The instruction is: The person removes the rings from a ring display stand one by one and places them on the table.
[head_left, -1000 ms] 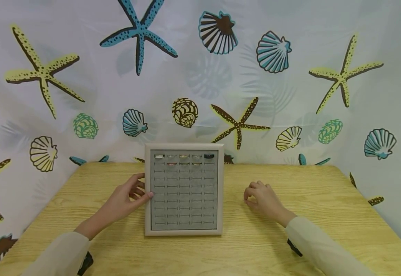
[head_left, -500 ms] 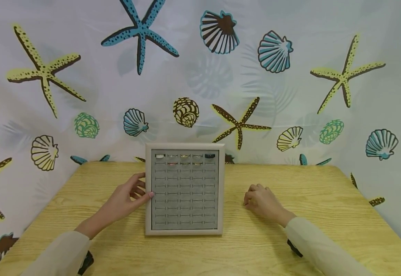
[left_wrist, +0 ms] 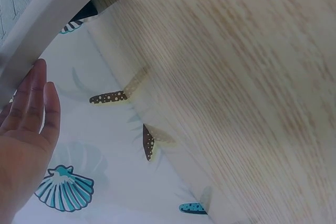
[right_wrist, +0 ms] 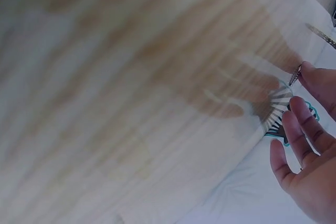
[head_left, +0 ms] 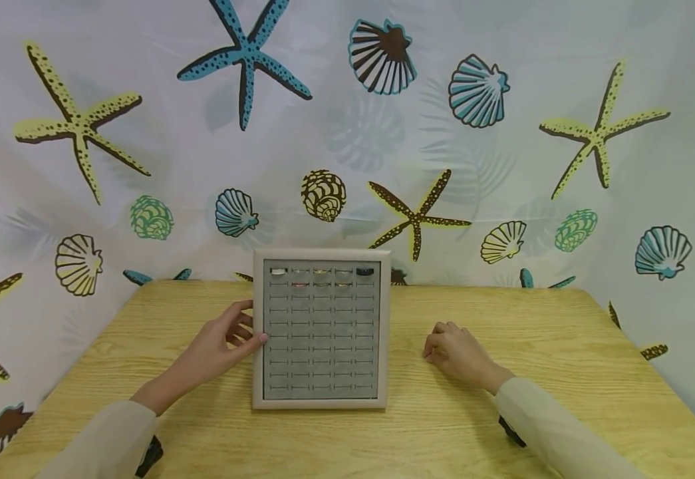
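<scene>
A framed ring display board with a grey slotted face stands upright on the table. My left hand grips its left edge, thumb on the front of the frame and fingers behind. In the left wrist view those fingers reach behind the pale frame. Several rings sit in the top two rows, among them a white ring, a black ring and a pinkish ring. My right hand is right of the board, apart from it. In the right wrist view it pinches a small ring.
The wood-grain table extends around the board. Behind it hangs a pale curtain printed with shells and starfish. A dark wrist strap shows under the left sleeve, and another strap under the right.
My right hand has turned slightly, its fingertips drawing inward, and then stays still. The left hand keeps its grip on the board. The whole head view has shifted a little.
</scene>
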Available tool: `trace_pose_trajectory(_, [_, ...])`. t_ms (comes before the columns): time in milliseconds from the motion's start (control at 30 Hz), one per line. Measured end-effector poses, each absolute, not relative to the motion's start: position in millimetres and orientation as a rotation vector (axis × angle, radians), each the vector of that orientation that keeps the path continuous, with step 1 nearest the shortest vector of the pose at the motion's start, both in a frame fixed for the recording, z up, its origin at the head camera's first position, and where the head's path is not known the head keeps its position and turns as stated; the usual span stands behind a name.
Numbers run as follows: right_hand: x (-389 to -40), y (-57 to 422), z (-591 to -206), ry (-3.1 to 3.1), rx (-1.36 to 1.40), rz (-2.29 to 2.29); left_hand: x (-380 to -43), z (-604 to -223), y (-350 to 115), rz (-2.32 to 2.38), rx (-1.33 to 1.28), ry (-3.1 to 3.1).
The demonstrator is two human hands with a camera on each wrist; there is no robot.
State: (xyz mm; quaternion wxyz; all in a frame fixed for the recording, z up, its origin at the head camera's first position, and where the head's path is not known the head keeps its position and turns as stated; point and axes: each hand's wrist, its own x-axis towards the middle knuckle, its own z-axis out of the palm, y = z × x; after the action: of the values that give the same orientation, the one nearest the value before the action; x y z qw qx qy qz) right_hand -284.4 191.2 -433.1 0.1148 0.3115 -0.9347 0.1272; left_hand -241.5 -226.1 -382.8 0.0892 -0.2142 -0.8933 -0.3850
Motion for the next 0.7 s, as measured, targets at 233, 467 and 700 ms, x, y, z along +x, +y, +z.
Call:
trace_pose_trajectory(233, [-285,191,-427,-2.725,0.927,0.391,-242,-383,-226,-1.147,-0.626,-2.667])
trace_pose_trajectory(467, [-288,188,-409,-2.65,0.92,0.371,-241,-381,-226,-1.133,-0.63,-2.661])
trace_pose_trajectory(700, [-288,184,-386,-2.571,0.948,0.373,-241,-382,-226,-1.138,-0.631,-2.661])
